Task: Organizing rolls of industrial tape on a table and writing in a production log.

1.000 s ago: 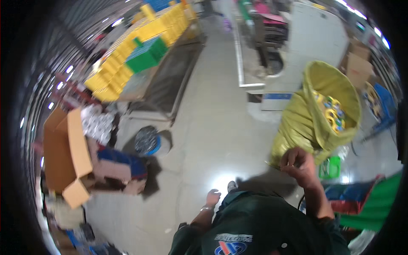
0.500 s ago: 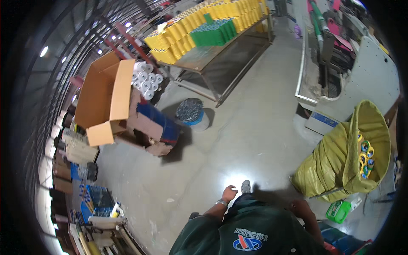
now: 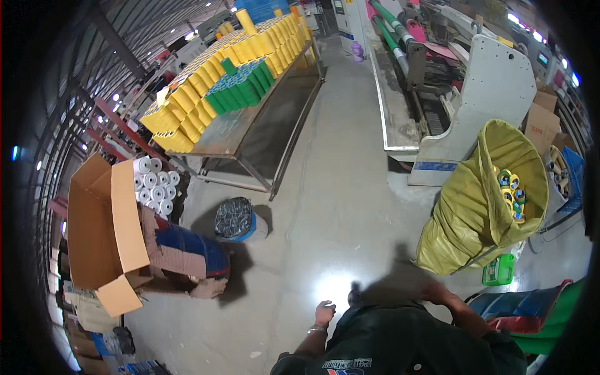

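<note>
Head view: left hand [image 3: 324,313] loosely curled, looks empty, right hand [image 3: 436,292] too blurred to tell, nearest the olive sack [image 3: 455,220] at right with unstacked rolls [image 3: 519,196] inside, while yellow rolls [image 3: 199,99] and green rolls [image 3: 240,91] already stand stacked on the table [image 3: 226,135].

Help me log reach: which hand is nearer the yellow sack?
Right. The right hand is just below the yellow sack in the picture; the left hand is farther, lower left.
</note>
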`<state>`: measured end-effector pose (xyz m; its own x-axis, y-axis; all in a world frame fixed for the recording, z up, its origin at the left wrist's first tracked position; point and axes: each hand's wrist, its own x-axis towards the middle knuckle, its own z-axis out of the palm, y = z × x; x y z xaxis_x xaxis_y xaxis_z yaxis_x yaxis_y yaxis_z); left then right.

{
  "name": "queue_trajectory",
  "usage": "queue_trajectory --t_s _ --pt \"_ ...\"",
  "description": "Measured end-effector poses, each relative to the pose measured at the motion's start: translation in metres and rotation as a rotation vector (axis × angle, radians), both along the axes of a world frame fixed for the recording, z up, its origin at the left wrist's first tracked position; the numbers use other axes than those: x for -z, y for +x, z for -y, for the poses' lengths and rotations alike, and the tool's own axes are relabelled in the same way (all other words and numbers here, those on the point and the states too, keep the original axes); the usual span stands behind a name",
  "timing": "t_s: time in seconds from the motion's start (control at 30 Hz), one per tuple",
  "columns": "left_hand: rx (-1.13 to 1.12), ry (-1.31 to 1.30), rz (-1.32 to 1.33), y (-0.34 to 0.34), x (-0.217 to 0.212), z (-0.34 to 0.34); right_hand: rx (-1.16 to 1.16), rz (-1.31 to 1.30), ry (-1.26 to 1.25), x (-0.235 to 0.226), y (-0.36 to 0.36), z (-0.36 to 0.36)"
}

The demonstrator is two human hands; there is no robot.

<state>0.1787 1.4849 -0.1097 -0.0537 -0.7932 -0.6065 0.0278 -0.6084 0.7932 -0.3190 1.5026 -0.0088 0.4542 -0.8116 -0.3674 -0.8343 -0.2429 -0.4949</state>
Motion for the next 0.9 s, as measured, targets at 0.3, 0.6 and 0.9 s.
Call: queue_trajectory --t_s 0.3,0.6,0.9 --pt "-0.210 0.164 -0.033 0.045 0.011 0.093 0.518 0.058 0.606 0.152 -0.059 -0.094" --pt "-0.246 0.100 0.001 0.013 -0.007 0.241 -0.059 -0.130 0.101 0.156 -0.046 0.075" --pt "-0.456 0.159 -0.168 0.025 -0.036 0.320 0.426 0.564 0.294 0.143 -0.071 0.336"
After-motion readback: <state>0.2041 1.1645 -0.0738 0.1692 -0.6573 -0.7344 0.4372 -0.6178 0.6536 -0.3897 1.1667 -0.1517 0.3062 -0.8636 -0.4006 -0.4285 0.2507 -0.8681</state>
